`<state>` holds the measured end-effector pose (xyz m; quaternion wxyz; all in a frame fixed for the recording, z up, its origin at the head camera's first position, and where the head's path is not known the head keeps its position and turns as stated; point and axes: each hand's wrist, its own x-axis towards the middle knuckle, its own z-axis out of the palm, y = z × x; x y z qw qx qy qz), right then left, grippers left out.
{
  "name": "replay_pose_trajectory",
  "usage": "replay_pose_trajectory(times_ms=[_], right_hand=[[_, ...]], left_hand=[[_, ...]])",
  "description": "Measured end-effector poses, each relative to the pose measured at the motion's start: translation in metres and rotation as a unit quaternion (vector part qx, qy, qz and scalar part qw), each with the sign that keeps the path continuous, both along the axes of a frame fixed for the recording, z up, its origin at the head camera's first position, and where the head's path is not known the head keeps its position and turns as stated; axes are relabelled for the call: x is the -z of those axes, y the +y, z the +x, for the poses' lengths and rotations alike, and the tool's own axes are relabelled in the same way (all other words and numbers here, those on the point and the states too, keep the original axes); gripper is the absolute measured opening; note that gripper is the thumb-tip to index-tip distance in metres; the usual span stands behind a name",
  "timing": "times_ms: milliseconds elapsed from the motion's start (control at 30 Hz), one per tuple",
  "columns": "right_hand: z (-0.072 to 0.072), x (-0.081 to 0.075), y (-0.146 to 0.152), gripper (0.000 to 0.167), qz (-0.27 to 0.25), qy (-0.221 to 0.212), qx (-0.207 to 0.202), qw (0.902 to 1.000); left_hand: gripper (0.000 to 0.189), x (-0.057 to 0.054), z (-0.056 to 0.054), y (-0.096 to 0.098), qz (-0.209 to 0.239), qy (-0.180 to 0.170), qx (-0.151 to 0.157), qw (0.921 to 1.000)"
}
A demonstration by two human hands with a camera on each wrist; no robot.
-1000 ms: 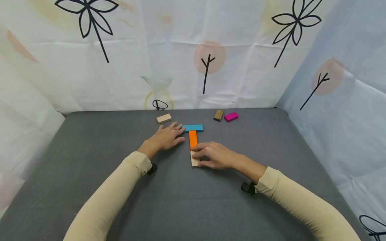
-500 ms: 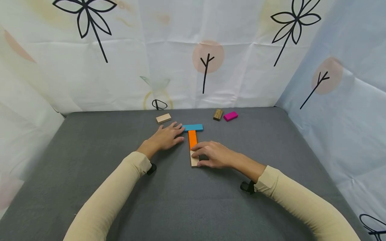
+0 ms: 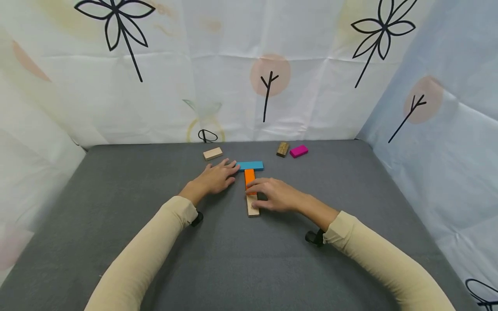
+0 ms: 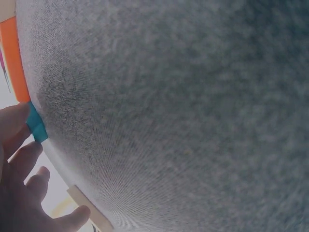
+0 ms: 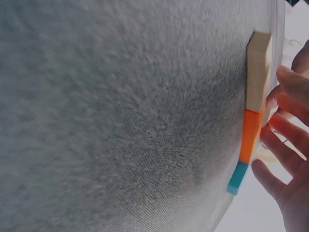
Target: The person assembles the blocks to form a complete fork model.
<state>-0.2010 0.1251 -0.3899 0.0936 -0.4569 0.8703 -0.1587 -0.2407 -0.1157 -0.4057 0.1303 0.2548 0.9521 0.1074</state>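
Observation:
A blue block (image 3: 253, 166) lies crosswise on the table. From its middle an orange block (image 3: 249, 175) runs toward me, and a plain wooden block (image 3: 253, 210) continues end to end, so the three form a T. My left hand (image 3: 215, 178) has its fingers spread, with fingertips at the blue block's left end; the left wrist view shows them by the blue block (image 4: 37, 123). Over the orange and plain blocks is my right hand (image 3: 279, 195), fingers loosely bent. In the right wrist view its fingers are apart beside the orange block (image 5: 251, 133); contact is unclear.
Behind the left hand lies another plain wooden block (image 3: 212, 153). A dark brown wooden block (image 3: 282, 149) and a magenta block (image 3: 298, 151) lie near the back edge. White printed cloth (image 3: 233, 86) walls the grey table (image 3: 241, 268) at back and sides.
My right hand has slid slightly away from me along the stem, from the plain block toward the orange one. The left hand and the blocks stay about where they were.

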Motion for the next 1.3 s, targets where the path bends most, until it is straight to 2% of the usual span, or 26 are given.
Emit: replay_pose_trajectory(times_ms=[133,333,700,933,1033,1200,1300], right_hand=[[-0.015,0.006,-0.002,0.05,-0.006,0.033,0.03,0.999],[-0.034,0.008,-0.005,0.061,0.034,0.054,0.091,0.9938],[-0.041,0.001,-0.011,0.061,0.062,0.008,0.119,0.9909],[-0.042,0.0,-0.013,0.061,0.067,-0.013,0.132,0.9889],[-0.043,0.001,-0.013,0.06,0.064,-0.017,0.134,0.9888],[-0.043,0.003,-0.013,0.06,0.056,-0.014,0.124,0.9906],[-0.043,0.003,-0.013,0.06,0.051,-0.015,0.122,0.9911]], left_hand=[[0.055,0.0,0.001,0.003,-0.005,-0.001,-0.002,1.0],[0.055,-0.003,0.003,0.008,-0.017,0.003,-0.005,0.9998],[0.054,-0.004,0.001,0.007,-0.022,0.017,-0.001,0.9996],[0.057,-0.004,-0.006,-0.001,0.002,0.016,-0.002,0.9999],[0.059,-0.003,-0.009,-0.008,0.0,0.029,-0.019,0.9994],[0.059,-0.003,-0.017,-0.029,-0.027,0.06,-0.077,0.9949],[0.059,-0.003,-0.021,-0.043,-0.033,0.057,-0.109,0.9919]])
